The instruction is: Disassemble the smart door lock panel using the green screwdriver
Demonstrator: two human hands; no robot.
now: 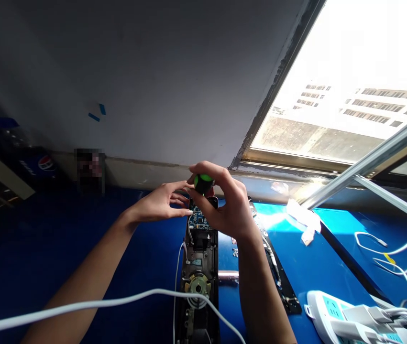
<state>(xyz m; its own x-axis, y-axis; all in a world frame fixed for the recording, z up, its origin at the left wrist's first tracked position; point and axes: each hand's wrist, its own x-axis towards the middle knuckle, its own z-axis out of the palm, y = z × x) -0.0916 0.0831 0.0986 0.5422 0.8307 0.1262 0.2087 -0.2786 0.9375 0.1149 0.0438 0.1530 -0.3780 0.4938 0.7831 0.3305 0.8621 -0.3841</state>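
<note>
In the head view my right hand [232,205] is closed around a thick green and black screwdriver [203,182], held above the far end of a long black device housing [208,248]. Its shaft and tip are hidden. Under it, a blue circuit board [199,220] sits in the housing. My left hand [160,203] reaches in from the left with fingers stretched and apart, the thumb at the left edge of the board. A round, speaker-like metal part [198,284] is set nearer in the housing.
Right of my right forearm lies a long black panel [291,303] with wires. A white power strip [320,310] with plugs stands front right. A white cable [117,302] crosses over the near housing. Small screws [235,252] lie on the blue table [146,267]. Crumpled paper [303,217] sits near the window.
</note>
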